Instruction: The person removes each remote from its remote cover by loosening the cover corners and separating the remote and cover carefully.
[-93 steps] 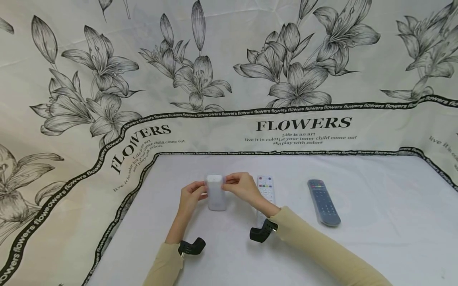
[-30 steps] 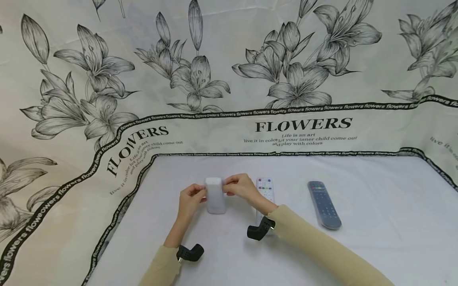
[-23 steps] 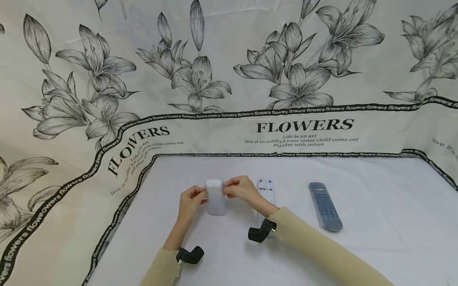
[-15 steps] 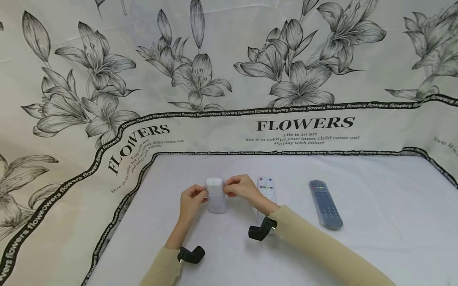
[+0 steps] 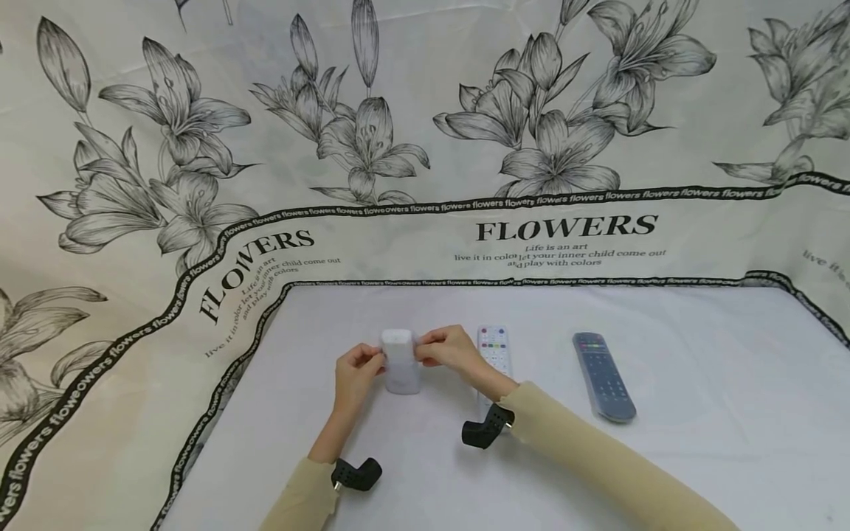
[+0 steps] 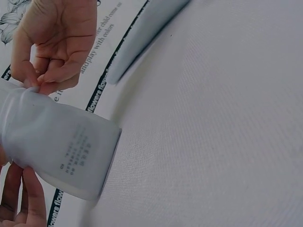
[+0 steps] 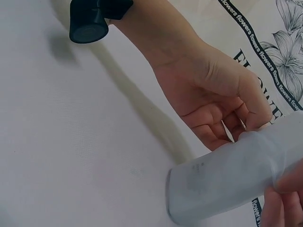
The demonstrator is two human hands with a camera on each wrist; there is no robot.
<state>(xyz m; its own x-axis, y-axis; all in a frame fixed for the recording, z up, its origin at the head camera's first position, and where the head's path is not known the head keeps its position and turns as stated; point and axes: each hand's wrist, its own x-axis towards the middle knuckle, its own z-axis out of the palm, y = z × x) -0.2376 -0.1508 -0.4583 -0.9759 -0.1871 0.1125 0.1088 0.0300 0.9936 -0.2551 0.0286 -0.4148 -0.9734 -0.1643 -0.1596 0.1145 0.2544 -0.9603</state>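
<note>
Between the hands, a white remote control (image 5: pixel 397 338) stands tilted back side up, its lower part inside a translucent remote cover (image 5: pixel 402 380). My left hand (image 5: pixel 353 375) pinches the cover's left edge between thumb and fingers. On the opposite edge my right hand (image 5: pixel 457 354) pinches it too. In the left wrist view, the cover (image 6: pixel 71 142) looks wrinkled near the fingers, and faint printing shows through it. The right wrist view shows the left hand (image 7: pixel 213 94) on one side of the cover (image 7: pixel 222 179), with the right hand's fingertips (image 7: pixel 284 189) on the other.
A second white remote (image 5: pixel 493 348) lies to the right, partly hidden under the right wrist. Farther right lies a dark grey remote (image 5: pixel 604 380) in a clear cover. A white tablecloth (image 5: pixel 717 413) spreads over the table, with flower-printed cloth (image 5: pixel 564 147) behind.
Over about three seconds, both hands and the held remote have shifted slightly nearer to the person, still pinching both edges. During the last second hardly anything has moved.
</note>
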